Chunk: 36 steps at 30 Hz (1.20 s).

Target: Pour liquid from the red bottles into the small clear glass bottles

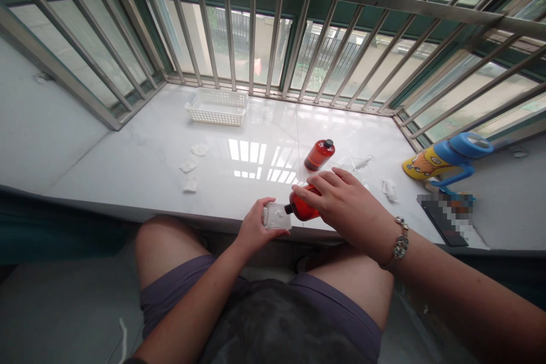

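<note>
Fingers (265,202) of the left hand (255,224) brace the clear container (279,218) by its sides at the counter (140,173); I judge it slick, breakable; the tipped red bottle (302,207) beside it looks smooth, best taken mid-body, where the right hand (331,194) grasps it.

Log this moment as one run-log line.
Left hand: holds clear boxy container | Right hand: holds translucent red round bottle, tilted, black tip toward container | Glossy white counter: second red bottle, black-capped
</note>
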Available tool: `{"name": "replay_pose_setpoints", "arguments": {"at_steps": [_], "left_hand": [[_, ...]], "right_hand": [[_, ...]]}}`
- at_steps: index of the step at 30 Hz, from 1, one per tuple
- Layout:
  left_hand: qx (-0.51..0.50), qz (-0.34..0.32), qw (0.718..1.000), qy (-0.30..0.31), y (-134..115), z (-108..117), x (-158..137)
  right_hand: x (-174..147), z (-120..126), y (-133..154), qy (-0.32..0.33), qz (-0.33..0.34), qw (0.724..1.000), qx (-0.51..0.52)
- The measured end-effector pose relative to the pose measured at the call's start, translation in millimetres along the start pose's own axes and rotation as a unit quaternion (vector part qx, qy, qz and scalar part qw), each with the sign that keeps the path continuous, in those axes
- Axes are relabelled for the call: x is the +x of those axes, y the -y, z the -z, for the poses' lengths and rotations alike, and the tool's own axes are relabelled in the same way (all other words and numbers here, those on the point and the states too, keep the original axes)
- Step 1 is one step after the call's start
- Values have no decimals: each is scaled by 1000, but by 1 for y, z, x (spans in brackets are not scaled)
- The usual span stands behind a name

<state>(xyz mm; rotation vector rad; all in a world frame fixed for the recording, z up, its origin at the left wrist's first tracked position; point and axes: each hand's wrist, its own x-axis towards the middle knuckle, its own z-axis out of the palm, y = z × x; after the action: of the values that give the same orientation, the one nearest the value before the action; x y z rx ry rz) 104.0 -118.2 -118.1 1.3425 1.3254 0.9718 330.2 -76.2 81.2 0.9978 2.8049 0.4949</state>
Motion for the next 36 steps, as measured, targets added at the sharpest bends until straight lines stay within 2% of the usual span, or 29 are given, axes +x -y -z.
{"name": "replay_pose_setpoints", "arguments": {"at_steps": [36], "left_hand": [[-13,-9,1000,0,0,-2,0]], "right_hand": [[3,-3,2,-28,11,1000,-4]]}}
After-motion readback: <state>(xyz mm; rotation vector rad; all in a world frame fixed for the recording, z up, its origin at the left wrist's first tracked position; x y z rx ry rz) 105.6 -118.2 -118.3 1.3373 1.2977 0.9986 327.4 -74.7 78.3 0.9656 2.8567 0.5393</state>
